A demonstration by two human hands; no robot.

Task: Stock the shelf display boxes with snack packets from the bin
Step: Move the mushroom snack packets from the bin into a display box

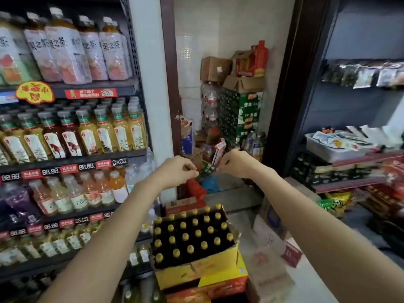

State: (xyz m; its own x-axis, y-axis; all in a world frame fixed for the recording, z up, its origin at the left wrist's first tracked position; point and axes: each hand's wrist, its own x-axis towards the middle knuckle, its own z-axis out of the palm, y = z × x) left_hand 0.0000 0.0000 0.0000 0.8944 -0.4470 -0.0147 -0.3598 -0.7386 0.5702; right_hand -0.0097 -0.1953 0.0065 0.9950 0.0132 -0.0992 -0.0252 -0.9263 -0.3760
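Both bare arms reach forward at chest height over an open cardboard carton [236, 256] packed with dark bottles with yellow caps [190, 249], which stands on the floor in the lower middle of the view. The right hand [235, 164] has its fingers curled and pinches the lower end of a slim red-and-white snack packet [219, 153], which stands nearly upright above the knuckles, tilted a little to the right. The left hand [178, 170] is just beside it, fingers curled inward with the fingertips gathered; whether they hold anything cannot be told, since the spot is small and blurred. The two hands are near each other but apart. Behind them, in the corner against the tiled wall, stacked green cartons [240, 112] rise with brown cardboard boxes [215, 68] and a red box [251, 62] on top, and shrink-wrapped water bottles [209, 101] stand to their left. On the left side the drinks shelf [72, 160] carries rows of bottled tea, with large fruit-tea bottles [72, 49] on the tier above and digital price tags along the shelf edges. On the right, a dark shelving unit [349, 184] holds a grey bin [336, 149] at its middle tier, heaped with pale snack packets, and dark packets hang along the upper tier [363, 73]
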